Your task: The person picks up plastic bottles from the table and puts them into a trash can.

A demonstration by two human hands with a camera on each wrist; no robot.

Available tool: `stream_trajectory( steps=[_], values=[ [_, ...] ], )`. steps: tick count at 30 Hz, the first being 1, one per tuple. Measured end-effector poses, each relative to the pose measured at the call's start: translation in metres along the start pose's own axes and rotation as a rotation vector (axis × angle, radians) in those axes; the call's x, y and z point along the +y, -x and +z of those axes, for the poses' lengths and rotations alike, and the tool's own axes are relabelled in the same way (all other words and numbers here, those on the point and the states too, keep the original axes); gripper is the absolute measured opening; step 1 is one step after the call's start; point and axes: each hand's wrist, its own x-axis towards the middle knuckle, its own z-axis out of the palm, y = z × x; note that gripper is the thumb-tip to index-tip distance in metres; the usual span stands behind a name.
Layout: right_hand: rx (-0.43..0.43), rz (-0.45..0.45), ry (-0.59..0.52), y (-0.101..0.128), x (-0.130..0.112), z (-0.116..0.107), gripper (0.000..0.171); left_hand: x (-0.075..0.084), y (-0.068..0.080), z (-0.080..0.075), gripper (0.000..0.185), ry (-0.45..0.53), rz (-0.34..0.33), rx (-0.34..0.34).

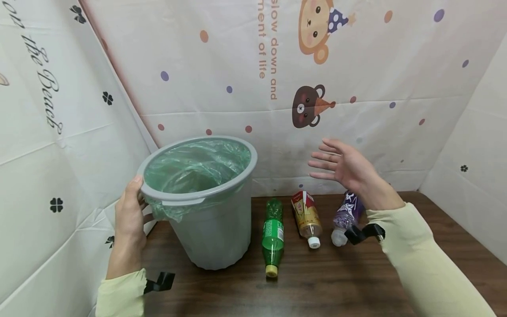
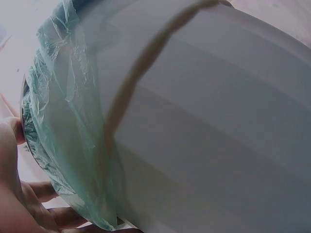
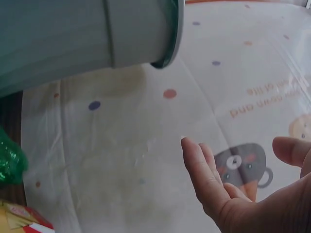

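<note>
A grey trash can (image 1: 214, 229) stands at the left of the table, its mouth facing up and lined with a thin green plastic bag (image 1: 233, 156) folded over the rim. My left hand (image 1: 130, 215) grips that rim at its left side, thumb at the top edge and fingers below against the bag. In the left wrist view the bag's folded edge (image 2: 73, 111) drapes down the can's outer wall. To the right, my right hand (image 1: 348, 169) is raised with fingers spread and holds nothing. Beneath it lies a purple-labelled clear bottle (image 1: 346, 218), partly covered by the wrist.
Between can and right arm lie a green bottle (image 1: 273, 237) with a yellow cap and a yellow-and-red-labelled bottle (image 1: 306, 215) with a white cap. The dark wooden table (image 1: 301, 290) meets a printed cloth backdrop (image 1: 222, 57) behind and more cloth at both sides.
</note>
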Motion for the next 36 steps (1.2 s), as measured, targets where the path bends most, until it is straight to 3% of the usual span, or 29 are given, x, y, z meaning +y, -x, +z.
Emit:
stream_trajectory(
  steps=[22, 27, 36],
  values=[
    [0.116, 0.033, -0.080, 0.003, 0.025, -0.045, 0.084, -0.001, 0.001, 0.000, 0.046, -0.004, 0.017, -0.004],
    [0.175, 0.040, -0.117, 0.005, 0.030, -0.055, 0.084, -0.001, 0.002, 0.001, 0.047, -0.012, 0.018, 0.000],
    [0.202, 0.065, -0.202, 0.004, 0.036, -0.075, 0.088, 0.000, 0.002, 0.002, 0.048, -0.010, 0.011, 0.007]
  ],
)
